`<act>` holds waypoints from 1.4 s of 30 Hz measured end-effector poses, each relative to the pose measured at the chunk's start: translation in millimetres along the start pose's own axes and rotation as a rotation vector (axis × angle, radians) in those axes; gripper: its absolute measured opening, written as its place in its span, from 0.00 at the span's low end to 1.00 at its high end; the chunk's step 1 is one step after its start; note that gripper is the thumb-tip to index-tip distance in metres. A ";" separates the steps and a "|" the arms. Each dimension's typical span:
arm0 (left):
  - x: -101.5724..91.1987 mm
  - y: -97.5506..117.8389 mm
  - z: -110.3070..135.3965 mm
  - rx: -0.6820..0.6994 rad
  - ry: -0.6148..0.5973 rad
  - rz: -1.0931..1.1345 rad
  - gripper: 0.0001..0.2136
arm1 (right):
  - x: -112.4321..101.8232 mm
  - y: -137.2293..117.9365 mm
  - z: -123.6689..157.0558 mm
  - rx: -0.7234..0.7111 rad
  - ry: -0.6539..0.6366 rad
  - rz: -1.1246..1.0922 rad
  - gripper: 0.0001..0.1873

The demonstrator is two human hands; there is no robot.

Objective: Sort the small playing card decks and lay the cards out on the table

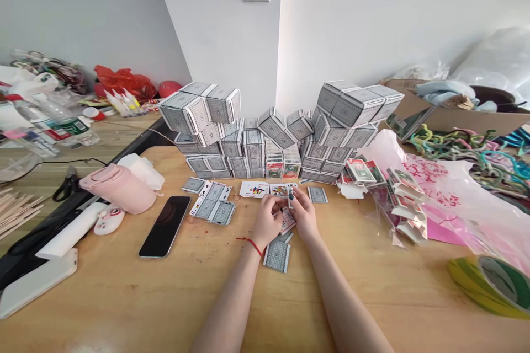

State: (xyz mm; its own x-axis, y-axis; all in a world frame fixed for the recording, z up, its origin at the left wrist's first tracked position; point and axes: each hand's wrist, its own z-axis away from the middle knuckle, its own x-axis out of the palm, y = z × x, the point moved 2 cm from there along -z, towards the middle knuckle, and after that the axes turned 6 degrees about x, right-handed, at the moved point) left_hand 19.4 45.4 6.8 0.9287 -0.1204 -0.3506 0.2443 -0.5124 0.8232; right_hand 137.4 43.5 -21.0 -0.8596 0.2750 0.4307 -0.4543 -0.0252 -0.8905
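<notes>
red-printed card (287, 223) sits between left hand (267, 219) and right hand (305, 215)

the 2 hands work close together over the wooden table (314, 314), near the middle. the right hand's thumb and fingers are together on a pale card (290, 202), which stands up at the fingertips. the left hand's fingers are curled in toward it; whether they pinch a card cannot be told, since the hand hides their tips. the red-printed card lies low in the gap between the hands, below the pale card, its edges partly covered.

nearer the person, between the wrists, face-down cards (276, 256) overlap on the table. just beyond the fingertips lie 2 face-up cards side by side, a joker (254, 190) and a picture card (281, 191), the latter partly behind the hands. to the right of the right hand is a single face-down card (318, 194); to the left, well apart from the left hand, is a cluster of cards (215, 203), beside a black-screened phone (165, 227). behind everything stand stacked card-covered blocks (248, 149), with 2 printed card boxes (282, 168) low in the middle.
</notes>
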 end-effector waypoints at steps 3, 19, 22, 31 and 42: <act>-5.3 -5.4 -1.7 -0.061 0.200 -0.034 0.13 | 2.3 -3.0 2.3 -0.011 0.001 -0.001 0.27; -8.2 -12.9 -4.7 -0.468 0.375 0.794 0.13 | 16.7 -10.5 11.2 0.044 -0.095 0.152 0.25; -7.5 -4.4 -4.5 -0.478 0.227 1.058 0.21 | 14.5 -9.6 8.1 0.035 -0.062 0.164 0.26; -5.1 -1.4 -6.3 -0.484 0.191 1.183 0.28 | 11.1 -8.3 5.3 0.038 -0.037 0.081 0.27; -4.6 -3.4 -7.1 -0.408 0.067 1.049 0.23 | 14.0 -11.5 8.0 0.013 -0.048 0.122 0.27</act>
State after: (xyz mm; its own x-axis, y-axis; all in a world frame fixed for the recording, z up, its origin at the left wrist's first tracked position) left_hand 16.3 53.7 8.8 0.7384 -0.2761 0.6152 -0.6045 0.1332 0.7854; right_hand 128.7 40.0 -3.5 -0.9188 0.2228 0.3259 -0.3481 -0.0679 -0.9350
